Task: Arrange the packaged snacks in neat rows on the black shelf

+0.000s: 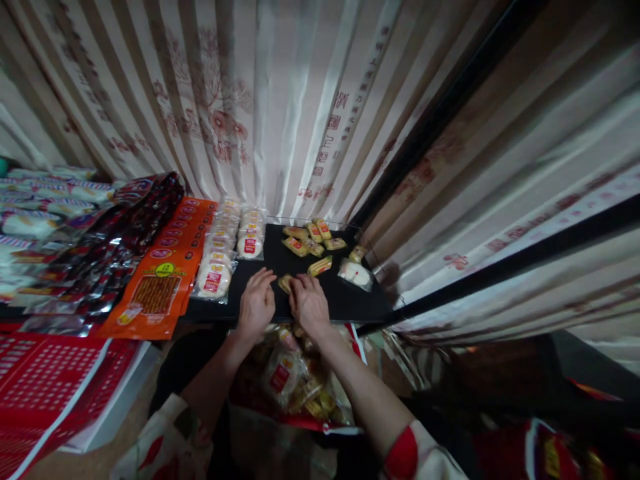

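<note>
Both hands rest on a black shelf (345, 300) near its front edge. My left hand (257, 301) lies flat with fingers stretched forward, holding nothing that I can see. My right hand (309, 303) is curled beside it, its fingertips on a small yellow snack packet (285, 283) that lies between the two hands. Further back on the shelf lie several yellow wrapped snacks (320, 266) and a clear packet with a white cake (355, 273).
Rows of round white cakes with red labels (215, 279), orange packets (157, 293) and dark foil packets (125, 247) fill the shelf to the left. A bag of mixed snacks (290, 383) sits below my arms. Striped curtains (300, 100) hang behind. Red crates (45, 380) stand lower left.
</note>
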`<state>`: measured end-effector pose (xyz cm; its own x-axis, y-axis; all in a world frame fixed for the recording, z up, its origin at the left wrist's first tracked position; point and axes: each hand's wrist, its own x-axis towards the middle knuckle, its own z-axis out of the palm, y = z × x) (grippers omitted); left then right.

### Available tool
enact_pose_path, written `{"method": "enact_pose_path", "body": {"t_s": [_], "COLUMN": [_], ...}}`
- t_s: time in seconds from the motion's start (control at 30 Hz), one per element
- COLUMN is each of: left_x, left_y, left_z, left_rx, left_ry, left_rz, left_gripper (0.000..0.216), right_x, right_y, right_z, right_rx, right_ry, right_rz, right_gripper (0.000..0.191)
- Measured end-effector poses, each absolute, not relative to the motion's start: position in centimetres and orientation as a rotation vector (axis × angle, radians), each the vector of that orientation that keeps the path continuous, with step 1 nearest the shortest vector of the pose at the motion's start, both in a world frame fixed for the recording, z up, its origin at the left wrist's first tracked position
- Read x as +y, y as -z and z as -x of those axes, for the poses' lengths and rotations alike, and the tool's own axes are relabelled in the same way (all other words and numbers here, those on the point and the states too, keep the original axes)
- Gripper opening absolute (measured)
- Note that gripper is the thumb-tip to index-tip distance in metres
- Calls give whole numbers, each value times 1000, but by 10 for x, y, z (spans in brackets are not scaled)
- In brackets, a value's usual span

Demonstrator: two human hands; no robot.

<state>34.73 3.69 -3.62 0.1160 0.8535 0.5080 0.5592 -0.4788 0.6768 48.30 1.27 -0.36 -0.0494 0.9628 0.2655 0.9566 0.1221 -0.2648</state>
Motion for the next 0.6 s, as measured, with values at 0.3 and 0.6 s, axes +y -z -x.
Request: {"method": "enact_pose_path", "body": {"t_s": [0.3,0.6], "left_x": [-47,-58], "left_y": [47,74], "left_z": [-338,-337], "left_rx": [1335,1465], "left_ry": [-806,-467], "left_rz": [-2191,-2364], "left_gripper": [35,46], "right_x": [-73,-116], "right_y": [21,46], "right_z": [-489,-487], "right_rx": [-1840,-1694], "right_ry": [-249,-409], "right_rz": [1598,1579], "right_gripper": [26,25]}}
